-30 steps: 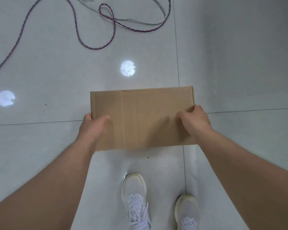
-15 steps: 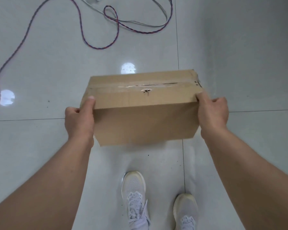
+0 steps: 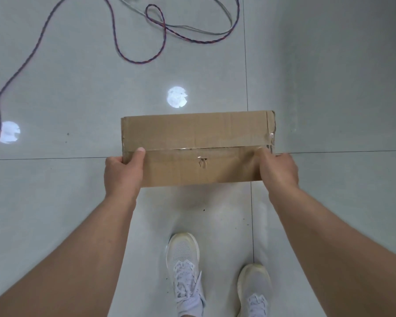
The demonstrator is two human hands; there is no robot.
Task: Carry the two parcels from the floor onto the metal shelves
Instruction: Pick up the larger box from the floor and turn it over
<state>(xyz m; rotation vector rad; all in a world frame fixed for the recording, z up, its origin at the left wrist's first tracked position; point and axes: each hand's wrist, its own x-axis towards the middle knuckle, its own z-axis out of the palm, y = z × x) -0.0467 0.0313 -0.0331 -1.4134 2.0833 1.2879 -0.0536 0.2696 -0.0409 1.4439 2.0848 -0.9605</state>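
A brown cardboard parcel (image 3: 197, 143) hangs in the air in front of me, above the tiled floor. Its taped top faces up, with a clear tape seam along its length and a small tear near the middle. My left hand (image 3: 122, 173) grips its near left corner, thumb on top. My right hand (image 3: 279, 169) grips the near right corner the same way. No second parcel and no metal shelves are in view.
A red-and-blue twisted cable (image 3: 137, 58) and a grey cable (image 3: 192, 28) loop over the floor ahead and to the left. My two white shoes (image 3: 185, 271) stand on the pale grey tiles below the parcel. Two bright light reflections lie on the floor.
The parcel has been tipped over in my hands: first a plain face showed, then an edge, now the taped top faces up. Both hands shifted to its near corners.
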